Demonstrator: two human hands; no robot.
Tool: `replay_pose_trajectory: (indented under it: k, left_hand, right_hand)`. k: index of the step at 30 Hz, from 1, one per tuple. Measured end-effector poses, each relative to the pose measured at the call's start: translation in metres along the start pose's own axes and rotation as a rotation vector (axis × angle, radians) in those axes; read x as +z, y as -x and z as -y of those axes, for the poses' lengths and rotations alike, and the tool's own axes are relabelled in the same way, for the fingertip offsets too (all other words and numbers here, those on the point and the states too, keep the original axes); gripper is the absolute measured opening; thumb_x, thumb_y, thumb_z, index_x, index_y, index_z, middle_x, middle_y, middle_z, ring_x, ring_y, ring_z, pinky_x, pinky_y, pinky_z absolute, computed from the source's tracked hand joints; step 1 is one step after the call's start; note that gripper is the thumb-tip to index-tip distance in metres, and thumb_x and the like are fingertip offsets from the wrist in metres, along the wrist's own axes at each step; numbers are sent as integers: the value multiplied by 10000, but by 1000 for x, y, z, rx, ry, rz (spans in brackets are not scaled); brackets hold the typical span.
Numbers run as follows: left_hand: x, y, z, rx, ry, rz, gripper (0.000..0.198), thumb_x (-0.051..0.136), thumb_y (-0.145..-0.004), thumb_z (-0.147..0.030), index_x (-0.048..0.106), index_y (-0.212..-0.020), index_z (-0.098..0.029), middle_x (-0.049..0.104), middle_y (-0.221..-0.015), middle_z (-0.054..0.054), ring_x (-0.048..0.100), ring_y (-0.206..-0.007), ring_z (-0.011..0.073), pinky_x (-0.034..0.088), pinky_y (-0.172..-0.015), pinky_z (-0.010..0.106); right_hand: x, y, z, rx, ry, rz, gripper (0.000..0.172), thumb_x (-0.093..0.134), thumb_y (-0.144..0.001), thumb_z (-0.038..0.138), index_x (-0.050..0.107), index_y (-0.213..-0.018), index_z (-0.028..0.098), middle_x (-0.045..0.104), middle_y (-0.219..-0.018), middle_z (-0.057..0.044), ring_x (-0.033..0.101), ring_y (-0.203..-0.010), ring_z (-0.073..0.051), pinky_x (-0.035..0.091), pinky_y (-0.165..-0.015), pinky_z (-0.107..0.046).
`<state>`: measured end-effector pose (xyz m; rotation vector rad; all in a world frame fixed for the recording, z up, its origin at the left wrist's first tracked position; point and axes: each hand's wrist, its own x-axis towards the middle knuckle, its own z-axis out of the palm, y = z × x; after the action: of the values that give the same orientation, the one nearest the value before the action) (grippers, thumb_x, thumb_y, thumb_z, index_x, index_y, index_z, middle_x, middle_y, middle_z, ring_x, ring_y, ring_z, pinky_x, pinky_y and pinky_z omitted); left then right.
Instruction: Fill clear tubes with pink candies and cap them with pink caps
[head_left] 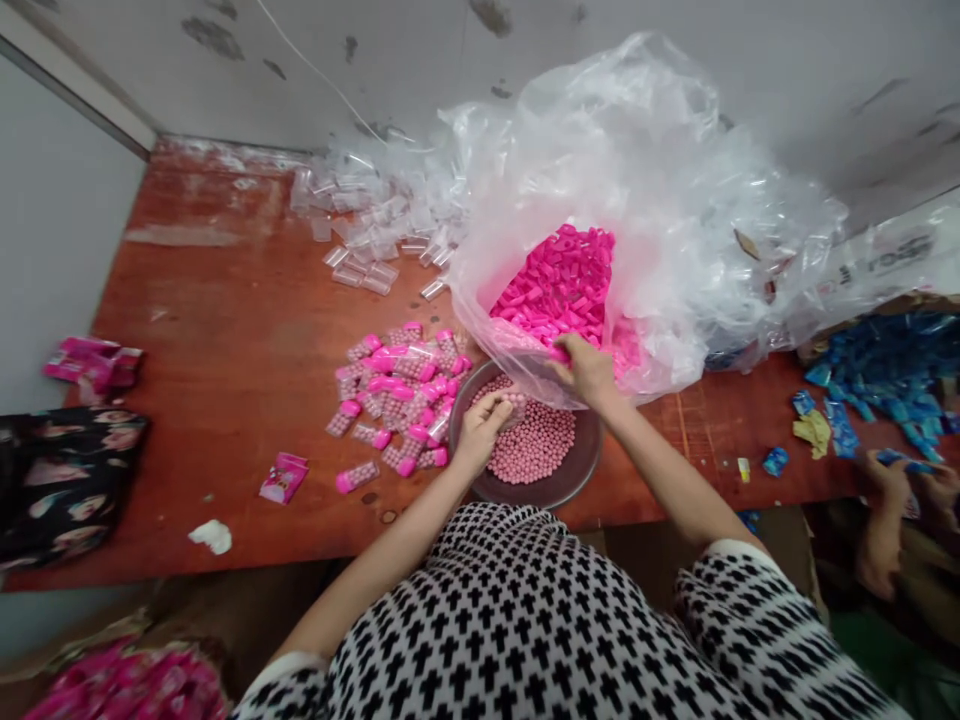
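Over the brown bowl of small pink beads, my left hand is closed around a small clear container, partly hidden by the fingers. My right hand is at the near lip of a large clear plastic bag. Its fingers are pinched on what looks like a bright pink cap, in front of the pink caps heaped in the bag. Left of the bowl lies a pile of bead-filled containers with pink caps.
Clear empty containers lie scattered at the back of the reddish table. A pink packet, a white scrap and a black floral bag are on the left. At right, another person's hands work near blue pieces.
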<state>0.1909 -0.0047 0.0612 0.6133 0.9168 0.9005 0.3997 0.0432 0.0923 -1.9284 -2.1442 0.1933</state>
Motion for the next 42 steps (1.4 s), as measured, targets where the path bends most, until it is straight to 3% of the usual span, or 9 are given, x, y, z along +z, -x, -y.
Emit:
replay_pose_trajectory:
  k: [4,8,11,14,16,23,32,37,42]
  left_hand:
    - [16,6,1,-18,110,-7,406,767,-635,-407,660,-942,-164,707,-937,53,662,-791,145,549,-762,292]
    - [16,18,6,-26,172,-70,403,790,-601,-402,651,-883,-150,699,-831,27,646,-711,111,538,-721,246]
    - [13,26,9,16,182,-72,408,772,-623,-423,645,-893,-143,699,-844,39,650,-731,114,533,-745,247]
    - [7,30,8,73,119,-39,438,718,-679,-466,639,-967,-147,704,-951,72,666,-819,157,533,-808,311]
    - [0,33,6,144,-27,-22,435,674,-722,-474,642,-1014,-154,698,-1035,86,659,-917,196,517,-865,361]
    - [-17,42,-1,416,-624,22,279,565,-835,-352,695,-1023,-192,700,-1058,57,623,-1019,202,456,-948,349]
    - [-23,45,-5,547,-735,40,279,539,-852,-363,711,-977,-183,708,-957,70,639,-898,187,483,-851,315]
    - [-24,43,-4,479,-728,68,275,558,-831,-385,723,-951,-200,713,-960,66,641,-912,193,481,-874,325]
    - [-19,39,-1,274,-334,-39,401,667,-720,-481,714,-958,-161,715,-973,82,654,-896,225,506,-873,402]
  right_hand:
    - [21,58,48,-96,-153,76,370,403,-882,174,540,-1224,136,641,-1123,-147,602,-1029,-233,487,-862,-351]
    - [37,99,75,-15,-444,44,487,378,-878,176,432,-1357,111,557,-1292,-154,532,-1192,-215,439,-1000,-383]
    - [36,112,81,139,-661,19,471,440,-879,268,472,-1341,188,587,-1270,-103,557,-1156,-211,437,-1001,-397]
    - [26,107,75,299,-855,0,417,549,-833,361,578,-1229,231,677,-1078,-60,636,-936,-198,500,-888,-377]
    - [15,98,68,289,-905,-19,424,599,-801,393,597,-1195,235,680,-1006,-47,637,-853,-187,513,-834,-364]
    - [-23,70,68,-249,-539,83,324,535,-877,372,601,-1163,235,649,-1047,-81,599,-971,-199,466,-896,-354]
    - [-12,78,77,-459,-400,80,304,436,-931,288,557,-1169,141,595,-877,-101,570,-817,-186,486,-754,-312]
    - [-9,79,79,-397,-386,193,288,419,-920,259,599,-1114,143,610,-868,-117,573,-829,-208,485,-768,-352]
    - [-7,76,75,-95,-919,255,368,558,-849,386,580,-1186,241,647,-1042,-73,610,-930,-194,479,-877,-383]
